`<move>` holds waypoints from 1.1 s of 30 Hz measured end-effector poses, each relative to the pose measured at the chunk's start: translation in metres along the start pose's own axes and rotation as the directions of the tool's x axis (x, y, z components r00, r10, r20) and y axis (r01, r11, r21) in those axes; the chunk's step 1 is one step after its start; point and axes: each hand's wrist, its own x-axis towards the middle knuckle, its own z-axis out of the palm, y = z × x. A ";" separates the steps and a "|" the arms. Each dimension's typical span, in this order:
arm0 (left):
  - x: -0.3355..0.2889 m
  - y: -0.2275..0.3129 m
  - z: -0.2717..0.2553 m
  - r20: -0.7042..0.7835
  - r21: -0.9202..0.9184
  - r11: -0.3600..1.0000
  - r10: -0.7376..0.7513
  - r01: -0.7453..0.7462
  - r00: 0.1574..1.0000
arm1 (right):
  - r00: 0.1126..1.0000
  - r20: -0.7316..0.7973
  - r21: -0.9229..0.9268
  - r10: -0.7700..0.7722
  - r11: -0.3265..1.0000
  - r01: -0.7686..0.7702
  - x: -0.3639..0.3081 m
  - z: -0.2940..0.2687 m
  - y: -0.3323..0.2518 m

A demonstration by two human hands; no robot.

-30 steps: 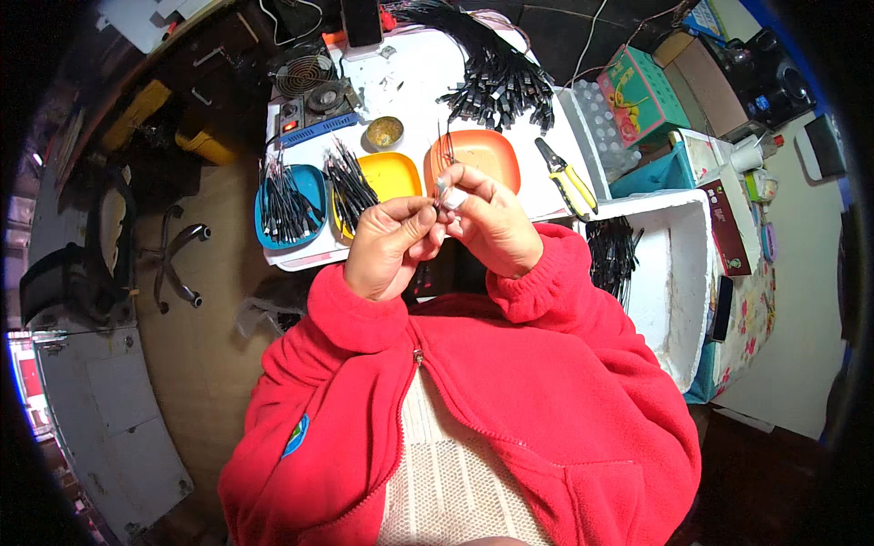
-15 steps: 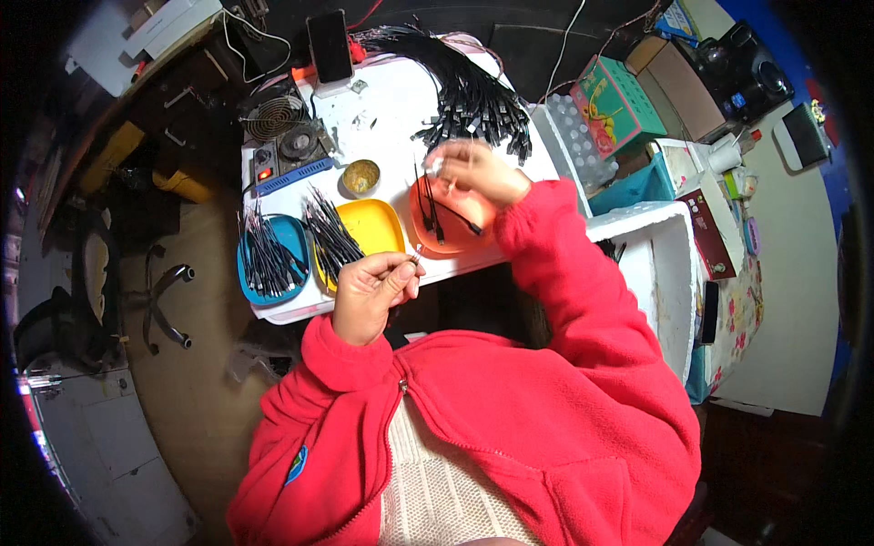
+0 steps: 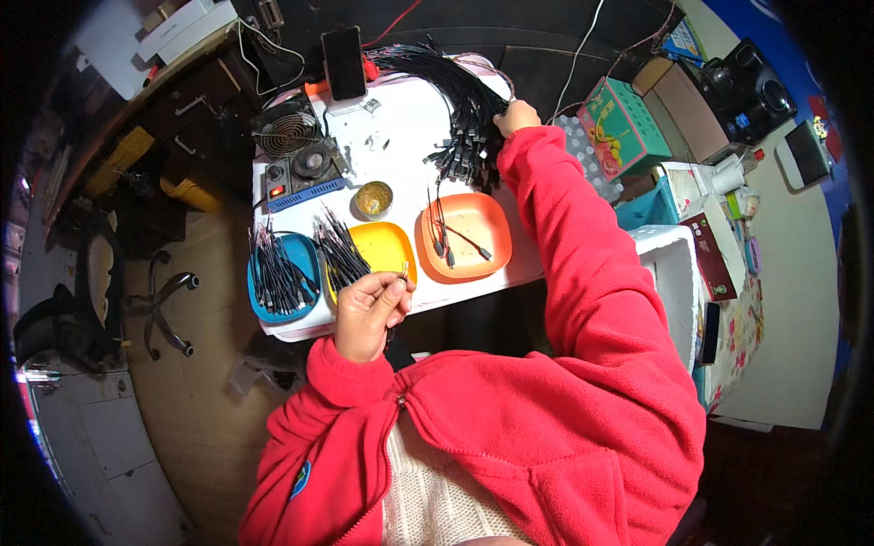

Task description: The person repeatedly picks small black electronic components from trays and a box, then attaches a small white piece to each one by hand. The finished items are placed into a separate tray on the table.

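My left hand [image 3: 369, 314] pinches a thin cable with a small metal plug [image 3: 404, 270] between thumb and fingers, in front of the yellow tray [image 3: 387, 244]. A dark length hangs below the hand. My right arm is stretched out, and my right hand [image 3: 517, 116] is curled at the right edge of a large bundle of black cables [image 3: 466, 123]; its fingertips are hidden. A few short black cables [image 3: 469, 238] lie in the orange tray [image 3: 492, 218]. Stripped-end cables fill the blue tray [image 3: 305, 244], and another bunch [image 3: 339, 255] leans in the yellow one.
A small bowl [image 3: 373, 199] stands behind the yellow tray. Left of it is a blue-grey powered unit [image 3: 305, 177] with a glowing red switch, and a fan [image 3: 280, 136]. A phone [image 3: 343, 65] stands at the back. A white foam box [image 3: 669, 264] is at the right.
My right hand has moved from over the orange tray, away and to the right, to the black cable bundle. My left hand keeps its pinch; the whole view has shifted slightly.
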 end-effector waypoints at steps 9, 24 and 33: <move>-0.009 0.001 0.007 0.027 -0.019 1.000 -0.002 0.003 1.000 | 0.999 0.003 -0.017 -0.038 0.999 0.038 0.025 0.022 -0.009; 0.034 0.039 0.029 0.132 -0.287 0.956 0.097 -0.055 0.987 | 0.817 -0.062 0.760 -0.574 0.504 0.412 -0.246 -0.077 -0.045; 0.041 0.094 0.030 0.161 0.026 0.908 0.410 -0.419 0.898 | 0.556 0.404 0.443 -0.727 0.687 0.576 -0.373 0.002 -0.019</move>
